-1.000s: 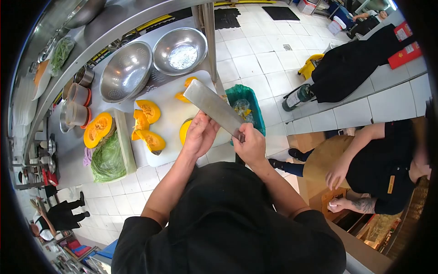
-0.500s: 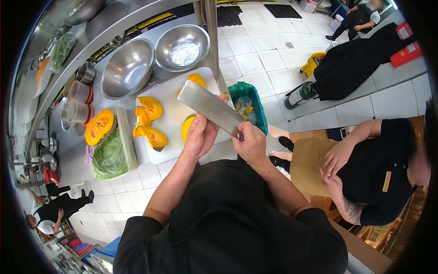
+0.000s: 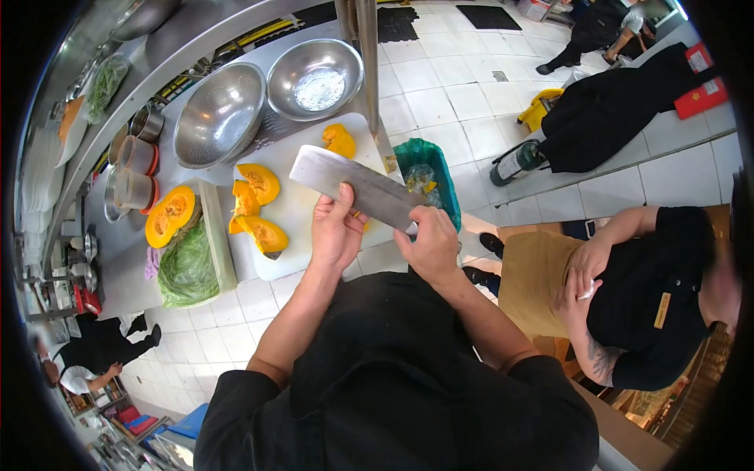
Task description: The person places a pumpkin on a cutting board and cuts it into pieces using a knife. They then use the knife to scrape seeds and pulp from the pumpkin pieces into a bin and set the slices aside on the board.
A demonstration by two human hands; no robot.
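Observation:
A broad cleaver is held up over the white cutting board, its blade slanting to the upper left. My right hand is closed round its handle. My left hand pinches the blade near its middle, thumb on the upper face, the other fingers partly hidden. A bit of yellow pumpkin shows behind the left hand, mostly covered. Cut pumpkin wedges lie on the board's left side, and another pumpkin piece sits at its far end.
Two steel bowls, one a perforated colander, stand behind the board. Left are a pumpkin half and a tray with a wrapped green vegetable. A green-lined bin stands to the right. A co-worker is close on the right.
The cleaver has shifted slightly left and its blade face has turned more toward me. My left thumb has moved up onto the blade. The co-worker's hands now hold something small and white.

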